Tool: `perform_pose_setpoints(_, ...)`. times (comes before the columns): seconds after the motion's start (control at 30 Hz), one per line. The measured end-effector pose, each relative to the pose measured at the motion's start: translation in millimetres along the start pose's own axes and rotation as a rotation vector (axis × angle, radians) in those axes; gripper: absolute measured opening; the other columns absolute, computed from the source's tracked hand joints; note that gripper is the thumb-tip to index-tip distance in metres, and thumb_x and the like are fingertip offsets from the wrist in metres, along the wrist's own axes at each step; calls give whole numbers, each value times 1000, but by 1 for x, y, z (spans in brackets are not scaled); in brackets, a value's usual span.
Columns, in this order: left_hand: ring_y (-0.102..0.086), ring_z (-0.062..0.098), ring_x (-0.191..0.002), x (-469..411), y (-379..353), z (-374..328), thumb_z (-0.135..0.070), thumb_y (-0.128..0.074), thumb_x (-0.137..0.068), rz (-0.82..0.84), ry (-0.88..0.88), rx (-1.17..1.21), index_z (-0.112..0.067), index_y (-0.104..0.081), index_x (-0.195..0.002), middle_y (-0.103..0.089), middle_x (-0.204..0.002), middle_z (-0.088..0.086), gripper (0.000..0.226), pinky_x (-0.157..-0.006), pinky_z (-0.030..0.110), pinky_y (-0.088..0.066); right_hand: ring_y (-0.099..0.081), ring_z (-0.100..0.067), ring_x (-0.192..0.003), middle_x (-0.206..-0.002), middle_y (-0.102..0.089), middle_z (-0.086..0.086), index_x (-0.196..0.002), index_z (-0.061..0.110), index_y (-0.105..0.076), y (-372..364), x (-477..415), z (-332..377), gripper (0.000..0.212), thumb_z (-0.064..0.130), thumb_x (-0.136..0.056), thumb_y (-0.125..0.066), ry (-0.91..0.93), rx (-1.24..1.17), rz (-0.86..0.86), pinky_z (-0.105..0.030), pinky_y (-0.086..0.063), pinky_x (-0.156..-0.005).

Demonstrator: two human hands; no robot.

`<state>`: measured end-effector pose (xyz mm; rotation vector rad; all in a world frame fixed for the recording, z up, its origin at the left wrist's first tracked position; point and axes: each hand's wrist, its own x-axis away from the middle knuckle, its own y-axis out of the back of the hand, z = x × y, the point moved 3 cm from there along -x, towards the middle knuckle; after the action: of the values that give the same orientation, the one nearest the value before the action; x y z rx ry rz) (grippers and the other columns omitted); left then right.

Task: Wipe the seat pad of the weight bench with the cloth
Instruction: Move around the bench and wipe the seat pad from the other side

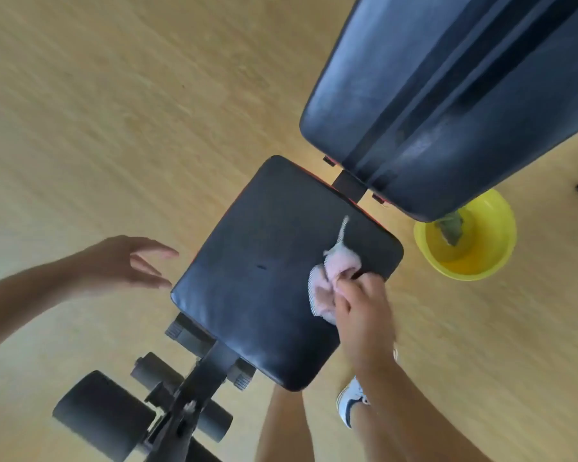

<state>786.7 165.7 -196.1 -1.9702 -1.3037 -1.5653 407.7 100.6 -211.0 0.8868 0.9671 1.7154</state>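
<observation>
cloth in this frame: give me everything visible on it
The cloth is pale pink to white, soft and bunched, with a faintly ribbed or striped edge on its left side. A thin twisted tail trails from it toward the backrest. It lies crumpled on the right part of the black seat pad, near the pad's edge. The right hand grips it from the near side, fingers closed into the fabric and covering its lower part. The left hand is off the pad and not touching it.
</observation>
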Motion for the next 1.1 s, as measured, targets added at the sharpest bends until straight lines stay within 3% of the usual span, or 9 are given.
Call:
perform_pose_setpoints(0.17, -79, 11, -78, -12, -42, 16, -22, -90, -68, -128, -3, 184, -45, -75, -99, -81, -93, -16, 41, -84, 43, -60, -45, -21, -68, -73, -49, -3, -93, 12, -74, -9, 22, 21, 21, -2, -89, -59, 599, 29, 289, -29, -43, -62)
perform_pose_setpoints(0.37, -77, 6, -71, -15, -55, 32, -26, -88, -62, -279, 36, 299, -43, -79, -87, -81, -79, -17, 31, -73, 27, -54, -51, -30, -75, -83, -54, -18, -87, -2, -75, -19, -91, 67, 8, -8, -87, -68, -121, -92, -120, -47, -53, -66)
perform_pose_setpoints(0.57, -70, 4, -59, -18, -50, 33, -25, -93, -60, -311, 73, 322, -47, -79, -74, -77, -60, -13, 29, -55, 13, -45, -57, -31, -63, -69, -60, -14, -74, 2, -72, -36, -12, 106, 12, -7, -73, -65, 856, 49, 382, -39, -49, -59)
perform_pose_setpoints(0.7, -60, -6, -43, -17, -56, 35, -20, -92, -62, -358, 74, 373, -37, -80, -73, -70, -48, -16, 23, -43, 4, -37, -55, -36, -68, -71, -55, -19, -76, -5, -71, -9, -90, 67, 11, -15, -81, -70, 284, 100, -74, -47, -52, -58)
perform_pose_setpoints(0.77, -68, 0, -48, -17, -58, 36, -19, -92, -63, -355, 80, 397, -35, -81, -77, -74, -53, -16, 24, -43, 3, -38, -56, -31, -71, -73, -57, -11, -76, 4, -73, -24, -68, 85, 17, -9, -86, -68, 44, -22, -62, -45, -51, -60)
perform_pose_setpoints(0.83, -71, 3, -50, -16, -59, 34, -18, -93, -63, -352, 84, 395, -36, -80, -76, -73, -55, -22, 26, -43, 2, -39, -55, -19, -69, -72, -58, 5, -73, 21, -70, -50, -17, 119, 25, 1, -87, -63, 348, -128, 200, -41, -48, -59)
perform_pose_setpoints(0.9, -64, 5, -47, -18, -57, 34, -20, -94, -61, -378, 90, 377, -38, -79, -72, -73, -54, -18, 26, -39, 6, -36, -57, -22, -65, -71, -63, -2, -77, 14, -73, -58, 26, 142, 17, 1, -83, -64, 1028, 4, 476, -39, -50, -59)
perform_pose_setpoints(0.97, -53, 2, -47, -20, -56, 33, -25, -93, -60, -390, 90, 355, -41, -79, -72, -71, -55, -16, 25, -39, 8, -32, -60, -26, -64, -72, -64, -8, -77, 8, -73, -64, -19, 143, 10, 5, -84, -66, 1277, 142, 409, -33, -51, -61)
perform_pose_setpoints(1.1, -66, -9, -74, -22, -59, 42, -25, -92, -61, -391, 92, 382, -39, -83, -77, -73, -68, -32, 23, -60, 12, -42, -62, -35, -91, -98, -64, -19, -100, 2, -70, -70, -123, 157, 18, -1, -89, -57, 320, 52, 102, -37, -47, -74)
